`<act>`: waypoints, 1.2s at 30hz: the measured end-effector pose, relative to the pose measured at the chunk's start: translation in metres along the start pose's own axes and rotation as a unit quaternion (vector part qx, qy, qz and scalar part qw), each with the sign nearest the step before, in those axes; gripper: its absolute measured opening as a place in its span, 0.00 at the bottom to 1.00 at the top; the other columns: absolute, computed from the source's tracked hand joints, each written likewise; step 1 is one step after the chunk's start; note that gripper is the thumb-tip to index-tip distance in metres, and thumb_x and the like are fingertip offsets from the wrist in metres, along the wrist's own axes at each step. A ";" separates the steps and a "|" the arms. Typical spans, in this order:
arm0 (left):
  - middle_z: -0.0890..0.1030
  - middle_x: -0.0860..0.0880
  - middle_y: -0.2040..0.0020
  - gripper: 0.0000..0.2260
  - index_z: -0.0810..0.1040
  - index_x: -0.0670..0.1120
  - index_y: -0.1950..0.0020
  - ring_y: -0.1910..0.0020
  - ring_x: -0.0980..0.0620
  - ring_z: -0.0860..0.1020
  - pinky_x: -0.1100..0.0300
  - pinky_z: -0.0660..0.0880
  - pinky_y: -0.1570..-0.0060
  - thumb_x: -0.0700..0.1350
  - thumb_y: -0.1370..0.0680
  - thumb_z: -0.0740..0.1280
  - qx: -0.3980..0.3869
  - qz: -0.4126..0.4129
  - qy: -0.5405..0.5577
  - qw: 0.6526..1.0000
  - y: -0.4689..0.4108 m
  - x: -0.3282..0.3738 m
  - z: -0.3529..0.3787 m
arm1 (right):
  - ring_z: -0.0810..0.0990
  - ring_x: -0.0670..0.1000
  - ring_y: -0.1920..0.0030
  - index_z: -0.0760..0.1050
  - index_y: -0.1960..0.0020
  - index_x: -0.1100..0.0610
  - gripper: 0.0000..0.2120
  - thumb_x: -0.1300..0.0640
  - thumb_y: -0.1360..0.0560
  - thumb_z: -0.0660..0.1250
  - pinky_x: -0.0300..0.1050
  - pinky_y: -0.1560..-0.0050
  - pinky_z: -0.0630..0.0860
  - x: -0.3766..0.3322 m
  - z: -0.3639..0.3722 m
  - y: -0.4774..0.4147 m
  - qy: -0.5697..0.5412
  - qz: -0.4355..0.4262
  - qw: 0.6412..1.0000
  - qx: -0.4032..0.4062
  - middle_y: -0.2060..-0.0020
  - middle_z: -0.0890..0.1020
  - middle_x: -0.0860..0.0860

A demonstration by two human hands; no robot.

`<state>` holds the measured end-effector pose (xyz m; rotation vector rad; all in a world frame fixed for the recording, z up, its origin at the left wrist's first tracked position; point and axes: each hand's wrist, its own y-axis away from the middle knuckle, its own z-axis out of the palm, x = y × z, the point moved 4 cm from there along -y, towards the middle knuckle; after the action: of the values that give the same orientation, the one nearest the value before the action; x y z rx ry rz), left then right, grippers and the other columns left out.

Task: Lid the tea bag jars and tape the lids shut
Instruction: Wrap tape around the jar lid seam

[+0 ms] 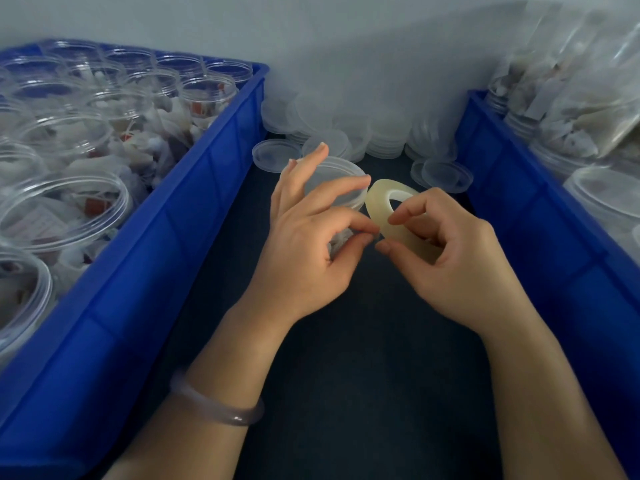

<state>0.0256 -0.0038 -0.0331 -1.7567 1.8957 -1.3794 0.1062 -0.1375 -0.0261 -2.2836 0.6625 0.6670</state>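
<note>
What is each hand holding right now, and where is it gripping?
The right hand holds the tape roll by its near rim. The left hand pinches at the roll's edge, probably the loose tape end, too clear to see.

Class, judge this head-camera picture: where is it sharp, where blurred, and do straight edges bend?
Head view: the left hand, right hand and tape roll are sharp at centre; jars in the right crate smear into blur; the left crate rim looks nearly straight; lighting is dim, bluish.

Head-worn camera looks forward and down, close over the table [346, 393].
</note>
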 end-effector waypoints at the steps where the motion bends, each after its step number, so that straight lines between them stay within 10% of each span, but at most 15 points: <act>1: 0.78 0.47 0.40 0.07 0.84 0.44 0.57 0.28 0.41 0.61 0.36 0.56 0.30 0.45 0.27 0.68 0.004 0.004 -0.004 1.000 0.000 0.000 0.000 | 0.73 0.25 0.54 0.71 0.51 0.45 0.11 0.48 0.32 0.68 0.25 0.51 0.71 0.000 0.000 0.000 -0.001 -0.002 1.000 0.001 0.60 0.75 0.33; 27: 0.79 0.48 0.43 0.09 0.84 0.42 0.60 0.30 0.40 0.64 0.42 0.58 0.29 0.48 0.29 0.70 0.039 -0.031 0.015 0.999 0.000 0.001 0.000 | 0.70 0.25 0.54 0.66 0.51 0.40 0.20 0.50 0.33 0.75 0.19 0.50 0.67 0.000 0.001 0.000 0.002 0.011 1.000 0.006 0.58 0.72 0.32; 36: 0.72 0.54 0.39 0.06 0.80 0.46 0.61 0.31 0.53 0.60 0.43 0.54 0.29 0.48 0.27 0.70 -0.021 -0.037 0.050 0.998 -0.001 -0.002 -0.005 | 0.72 0.28 0.53 0.72 0.48 0.39 0.18 0.46 0.34 0.74 0.27 0.55 0.70 0.011 0.000 -0.003 -0.015 0.059 0.998 -0.008 0.56 0.74 0.34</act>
<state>0.0236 0.0010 -0.0305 -1.8270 1.9404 -1.4898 0.1163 -0.1390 -0.0318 -2.2572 0.7863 0.7632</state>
